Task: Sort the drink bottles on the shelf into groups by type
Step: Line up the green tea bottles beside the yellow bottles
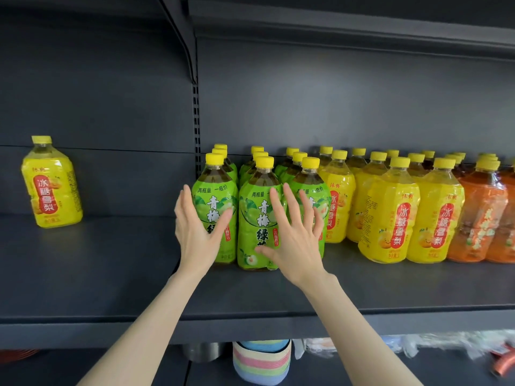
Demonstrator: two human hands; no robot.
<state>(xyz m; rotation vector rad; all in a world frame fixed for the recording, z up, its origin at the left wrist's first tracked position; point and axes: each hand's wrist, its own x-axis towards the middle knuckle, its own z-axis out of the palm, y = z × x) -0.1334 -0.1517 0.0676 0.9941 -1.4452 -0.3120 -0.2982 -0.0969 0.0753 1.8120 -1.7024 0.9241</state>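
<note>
Several green-labelled tea bottles (257,190) with yellow caps stand in rows on the dark shelf (111,274). My left hand (195,232) lies flat-fingered against the left side of the front-left green bottle (216,185). My right hand (295,235) is spread in front of the middle and right front green bottles, fingers straight. Right of them stand several yellow pear-drink bottles (390,215), then orange-labelled bottles (482,218). One lone yellow pear-drink bottle (51,185) stands far left.
A slotted upright post (196,121) divides the back panel behind the green bottles. The upper shelf (334,26) overhangs. Below the shelf edge sit a striped woven basket (262,360), a metal pot (203,351) and plastic-wrapped goods (432,344).
</note>
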